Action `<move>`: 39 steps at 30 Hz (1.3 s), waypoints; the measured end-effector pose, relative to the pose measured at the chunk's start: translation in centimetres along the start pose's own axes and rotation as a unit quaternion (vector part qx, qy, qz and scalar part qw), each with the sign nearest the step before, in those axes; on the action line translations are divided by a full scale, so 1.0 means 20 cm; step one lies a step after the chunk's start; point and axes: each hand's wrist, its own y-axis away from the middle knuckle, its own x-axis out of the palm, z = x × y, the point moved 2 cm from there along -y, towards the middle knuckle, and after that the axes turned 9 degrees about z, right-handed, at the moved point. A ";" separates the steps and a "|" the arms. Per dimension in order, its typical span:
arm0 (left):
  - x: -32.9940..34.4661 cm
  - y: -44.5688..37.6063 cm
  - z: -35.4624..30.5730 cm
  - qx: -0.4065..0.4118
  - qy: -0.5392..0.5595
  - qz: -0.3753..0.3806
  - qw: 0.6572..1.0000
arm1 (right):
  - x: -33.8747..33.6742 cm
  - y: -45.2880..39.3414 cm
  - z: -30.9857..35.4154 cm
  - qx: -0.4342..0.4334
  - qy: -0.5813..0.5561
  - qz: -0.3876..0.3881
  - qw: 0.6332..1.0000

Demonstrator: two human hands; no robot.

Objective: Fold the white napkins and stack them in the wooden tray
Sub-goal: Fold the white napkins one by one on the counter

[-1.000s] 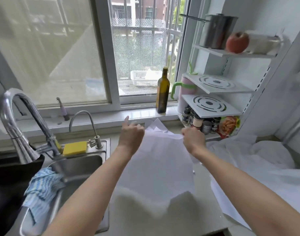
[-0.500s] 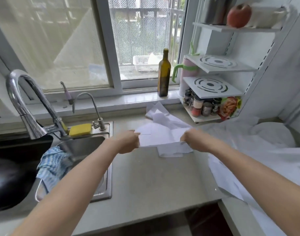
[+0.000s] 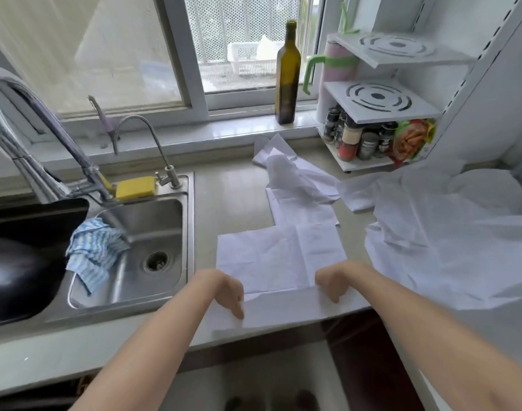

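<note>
A white napkin (image 3: 280,259) lies spread flat on the beige counter (image 3: 230,200) near its front edge. My left hand (image 3: 224,289) pinches the napkin's near left edge. My right hand (image 3: 332,281) grips its near right edge, fingers curled down. A strip of the napkin is doubled along the near edge, below both hands. Several more white napkins (image 3: 295,176) lie loosely piled behind it, toward the window. No wooden tray is in view.
A steel sink (image 3: 135,256) with a blue striped cloth (image 3: 95,253) and yellow sponge (image 3: 135,188) lies left. A black pan (image 3: 19,262) sits at far left. A green bottle (image 3: 288,75) and spice rack (image 3: 372,137) stand behind. A large white sheet (image 3: 449,241) covers the right.
Both hands have drawn the napkin from the air down toward me and laid it flat at the counter's front edge. The view has tilted downward.
</note>
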 end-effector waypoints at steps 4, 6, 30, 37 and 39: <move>0.00 -0.05 0.02 0.015 0.036 -0.037 0.999 | -0.01 -0.03 -0.02 -0.042 -0.099 -0.060 0.992; -0.03 -0.07 0.05 0.023 0.069 -0.122 0.990 | -0.03 -0.04 -0.04 -0.051 -0.138 -0.138 0.979; -0.15 -0.26 0.12 -0.030 0.208 -0.282 0.936 | -0.11 -0.25 -0.19 0.016 -0.221 -0.285 0.933; -0.22 -0.43 0.11 -0.097 0.181 -0.363 0.909 | -0.17 -0.41 -0.19 0.036 -0.226 -0.326 0.917; -0.22 -0.47 0.12 -0.109 0.173 -0.380 0.902 | -0.18 -0.43 -0.18 0.019 -0.236 -0.361 0.902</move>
